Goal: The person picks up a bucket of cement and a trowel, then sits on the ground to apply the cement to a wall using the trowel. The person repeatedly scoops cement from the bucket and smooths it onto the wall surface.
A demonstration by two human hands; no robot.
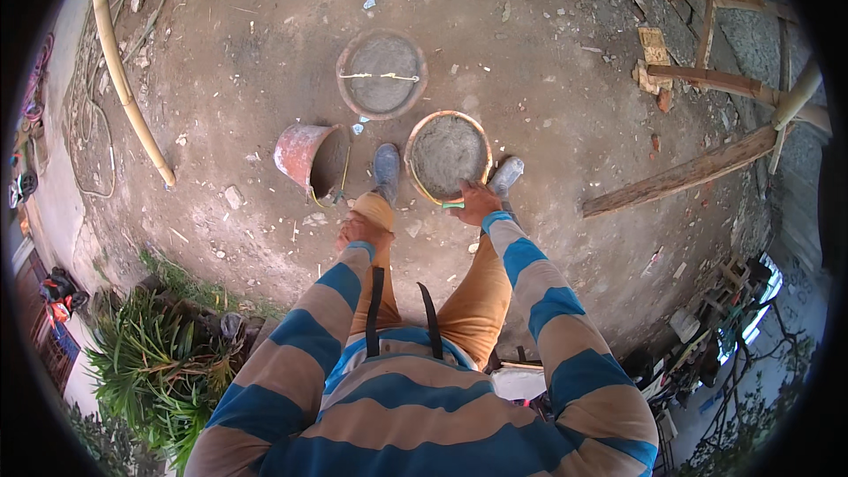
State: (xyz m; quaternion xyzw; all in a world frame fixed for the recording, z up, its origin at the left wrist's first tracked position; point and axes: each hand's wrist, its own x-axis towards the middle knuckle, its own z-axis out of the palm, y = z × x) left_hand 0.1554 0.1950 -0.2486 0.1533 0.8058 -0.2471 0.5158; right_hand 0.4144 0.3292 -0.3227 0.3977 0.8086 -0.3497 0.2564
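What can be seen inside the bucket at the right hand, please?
Rough grey mix shows inside the bucket. The right hand covers a little at the near edge; whatever lies beneath the mix's surface is hidden.

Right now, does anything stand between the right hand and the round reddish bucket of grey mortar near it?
Nothing visible does: the bare right hand is at the near rim of the round reddish bucket, beside a small green piece.

no readable text, no legible labels
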